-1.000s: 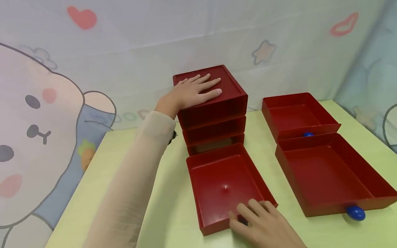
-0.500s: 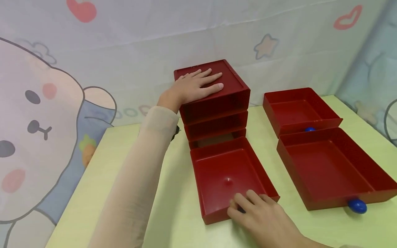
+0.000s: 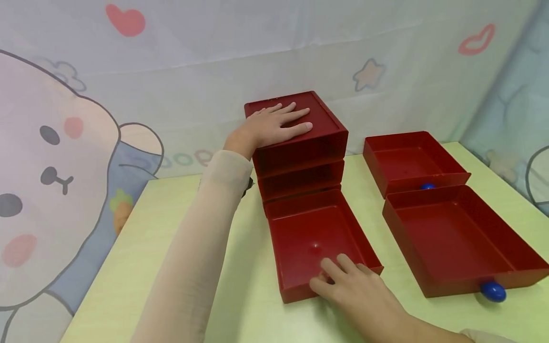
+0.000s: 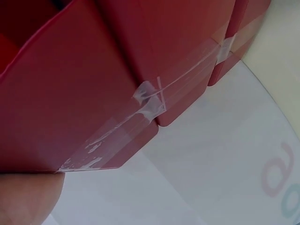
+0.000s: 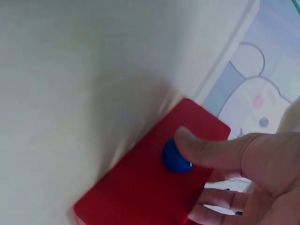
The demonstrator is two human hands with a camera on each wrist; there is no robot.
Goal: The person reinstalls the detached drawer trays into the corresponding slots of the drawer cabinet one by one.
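The left hand (image 3: 274, 125) lies flat, fingers straight, on top of the red cabinet (image 3: 300, 138) at 12 o'clock on the counter (image 3: 180, 267), steadying it. The right hand (image 3: 360, 293) grips the front of the bottom drawer (image 3: 315, 238), thumb against its blue knob (image 5: 176, 158) and fingers over the front wall. The drawer's back end sits in the lowest slot, so the step in hand looks like sliding it along that slot; the next move calls for keeping it square to the opening. At 3 o'clock lie two more drawers (image 3: 454, 240), apart from the cabinet. From the head view the held knob is hidden under the hand.
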